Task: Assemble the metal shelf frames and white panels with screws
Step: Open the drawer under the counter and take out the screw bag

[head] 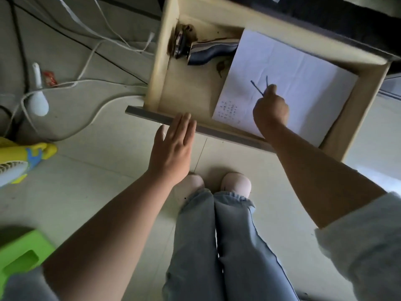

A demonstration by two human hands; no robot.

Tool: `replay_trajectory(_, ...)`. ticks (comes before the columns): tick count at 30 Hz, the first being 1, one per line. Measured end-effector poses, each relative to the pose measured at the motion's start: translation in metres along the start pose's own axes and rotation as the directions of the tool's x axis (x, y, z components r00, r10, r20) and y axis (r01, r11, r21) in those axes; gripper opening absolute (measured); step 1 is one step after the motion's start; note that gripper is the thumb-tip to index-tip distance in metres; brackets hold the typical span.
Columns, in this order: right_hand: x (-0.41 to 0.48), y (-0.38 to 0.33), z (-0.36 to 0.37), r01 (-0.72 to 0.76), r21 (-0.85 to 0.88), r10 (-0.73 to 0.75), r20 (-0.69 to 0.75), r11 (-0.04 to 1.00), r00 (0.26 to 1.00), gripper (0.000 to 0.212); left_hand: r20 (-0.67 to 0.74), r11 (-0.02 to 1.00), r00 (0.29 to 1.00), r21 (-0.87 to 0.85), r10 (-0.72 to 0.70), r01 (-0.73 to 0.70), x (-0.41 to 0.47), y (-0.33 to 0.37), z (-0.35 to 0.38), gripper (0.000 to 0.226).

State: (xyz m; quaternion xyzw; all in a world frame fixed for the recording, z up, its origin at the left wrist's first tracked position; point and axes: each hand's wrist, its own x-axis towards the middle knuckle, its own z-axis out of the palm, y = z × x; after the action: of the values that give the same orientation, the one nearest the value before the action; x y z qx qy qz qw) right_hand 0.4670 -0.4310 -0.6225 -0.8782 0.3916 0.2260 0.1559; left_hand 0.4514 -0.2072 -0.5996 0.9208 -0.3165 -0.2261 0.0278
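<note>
Left hand (173,148) flat at drawer (156,61) edge

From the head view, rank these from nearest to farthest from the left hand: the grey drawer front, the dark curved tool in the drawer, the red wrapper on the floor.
From the left hand:
1. Grey drawer front, at the fingertips.
2. Dark curved tool, inside the drawer, back left.
3. Red wrapper, on the floor, far left by the cables.

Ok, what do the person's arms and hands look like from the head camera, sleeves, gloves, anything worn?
Both hands are bare: no gloves, and no rings or watch that I can see on the left hand or the right hand. Both forearms are uncovered, with pale grey sleeves pushed up near the elbows. The fabric looks soft and slightly fuzzy. No markings are visible on it.
</note>
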Motion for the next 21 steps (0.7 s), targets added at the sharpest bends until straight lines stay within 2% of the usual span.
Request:
replay_trajectory(2,-0.028,0.0,-0.026,0.239,-0.011,-0.239,-0.001,0.971,0.971,0.02,0.053,0.998,0.997,-0.021,-0.063,0.064,-0.014,0.0,-0.008,0.071)
replay_trajectory(3,-0.045,0.004,-0.033,0.273,0.055,-0.275,0.027,0.96,0.961,0.015,0.091,0.993,0.99,-0.034,-0.108,0.111,-0.022,0.001,-0.013,0.072)
replay_trajectory(4,-0.063,0.011,-0.034,0.211,0.179,-0.228,0.083,0.961,0.97,0.013,0.115,0.986,0.982,-0.055,-0.148,0.155,-0.03,0.002,-0.02,0.072)
replay_trajectory(5,-0.082,0.017,-0.032,0.047,0.305,-0.109,0.19,0.951,0.976,0.017,0.134,0.978,0.974,-0.077,-0.184,0.196,-0.037,0.003,-0.028,0.072)
replay_trajectory(6,-0.1,0.024,-0.028,-0.203,0.43,0.052,0.337,0.88,0.94,0.023,0.155,0.969,0.965,-0.09,-0.214,0.229,-0.044,0.003,-0.036,0.071)
replay_trajectory(7,-0.117,0.027,-0.024,-0.485,0.514,0.203,0.509,0.707,0.836,0.027,0.188,0.963,0.953,-0.083,-0.237,0.256,-0.052,0.004,-0.043,0.071)
replay_trajectory(8,-0.131,0.03,-0.021,-0.706,0.553,0.286,0.659,0.443,0.695,0.03,0.21,0.96,0.945,-0.074,-0.251,0.271,-0.059,0.003,-0.05,0.07)
replay_trajectory(9,-0.138,0.029,-0.021,-0.789,0.588,0.308,0.729,0.175,0.611,0.031,0.208,0.96,0.944,-0.062,-0.255,0.272,-0.065,0.002,-0.056,0.07)
replay_trajectory(10,-0.139,0.028,-0.02,-0.778,0.628,0.307,0.74,0.005,0.599,0.032,0.211,0.962,0.944,-0.047,-0.254,0.269,-0.067,0.001,-0.062,0.069)
replay_trajectory(14,-0.104,0.013,-0.028,-0.593,0.722,0.348,0.691,-0.355,0.633,0.029,0.243,0.97,0.941,-0.005,-0.234,0.242,-0.058,0.003,-0.089,0.066)
replay_trajectory(16,-0.089,0.012,-0.032,-0.562,0.745,0.376,0.667,-0.36,0.643,0.035,0.242,0.971,0.942,0.018,-0.235,0.237,-0.045,0.007,-0.097,0.064)
replay_trajectory(18,-0.077,0.008,-0.039,-0.595,0.75,0.357,0.661,-0.29,0.66,0.037,0.232,0.968,0.94,0.021,-0.248,0.25,-0.029,0.013,-0.102,0.063)
replay_trajectory(21,-0.05,0.006,-0.055,-0.606,0.746,0.277,0.665,-0.276,0.693,0.037,0.232,0.96,0.934,-0.002,-0.273,0.281,-0.004,0.023,-0.104,0.062)
